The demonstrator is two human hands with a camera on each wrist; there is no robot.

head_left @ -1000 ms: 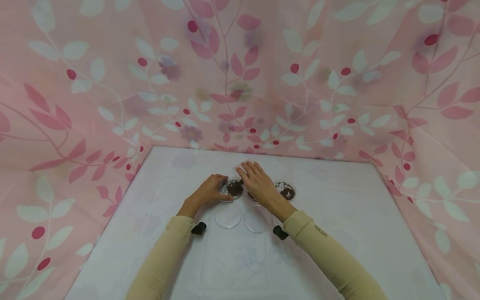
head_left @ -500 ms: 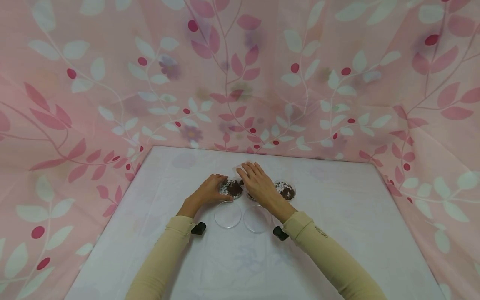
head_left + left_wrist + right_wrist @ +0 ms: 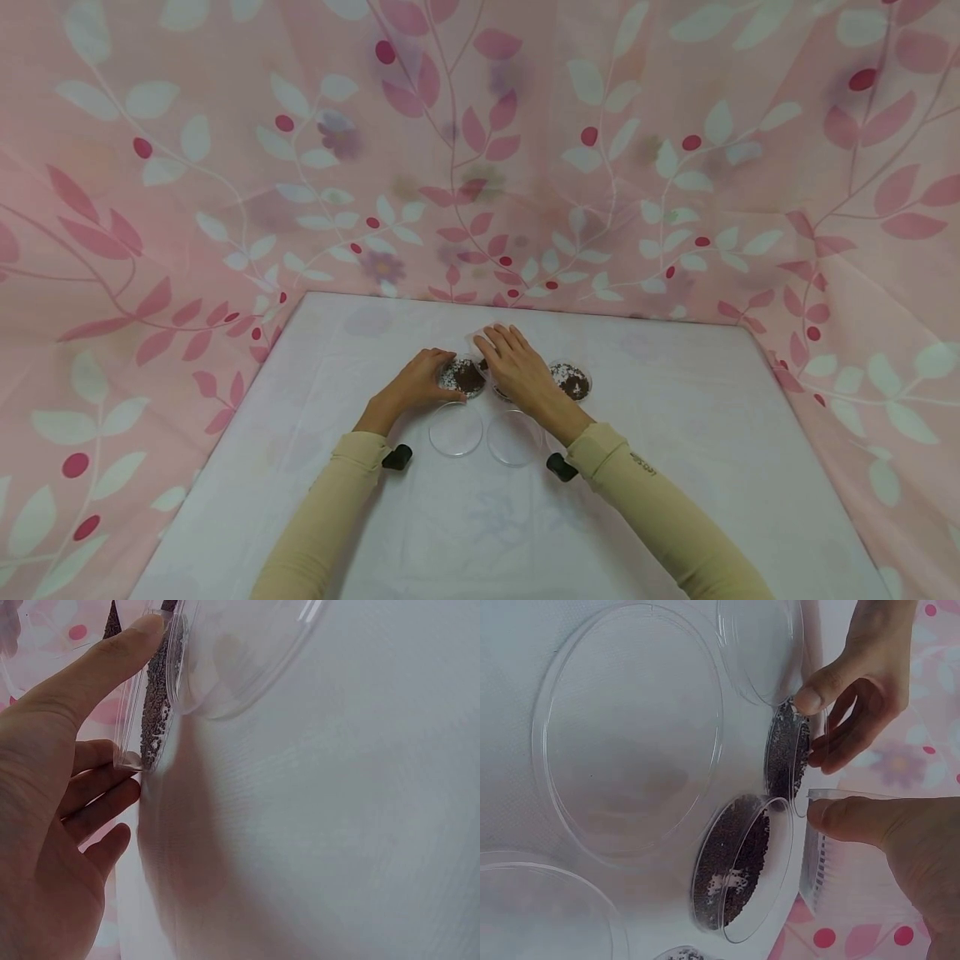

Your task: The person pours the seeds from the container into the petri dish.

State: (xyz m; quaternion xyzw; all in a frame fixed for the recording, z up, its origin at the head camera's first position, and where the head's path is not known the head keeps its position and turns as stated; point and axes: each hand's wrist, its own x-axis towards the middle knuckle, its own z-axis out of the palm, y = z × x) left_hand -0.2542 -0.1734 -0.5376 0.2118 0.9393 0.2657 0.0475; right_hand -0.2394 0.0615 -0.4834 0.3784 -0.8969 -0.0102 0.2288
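My left hand [image 3: 412,379] holds the leftmost petri dish [image 3: 460,377], thumb at the near side of the rim and fingers at the far side. Dark granules cover much of its bottom, with pale patches between. In my right hand [image 3: 517,367] is a clear plastic box [image 3: 855,870], tilted beside this dish; the thumb presses its wall. Some dark granules sit in the box near its lower edge. A second petri dish [image 3: 735,862] with dark granules stands beside the first, mostly hidden under my right hand in the head view.
A third petri dish [image 3: 570,381] with granules stands at the right. Nearer to me lie two clear round lids, a left lid [image 3: 456,430] and a middle lid [image 3: 514,437]. Another clear rim shows partly behind the right wrist. A pink patterned curtain [image 3: 480,167] backs the white table [image 3: 675,467].
Both hands stay almost in place. The dark patch at the box's lower corner has become smaller, and the granules in the left dish have shifted and spread.
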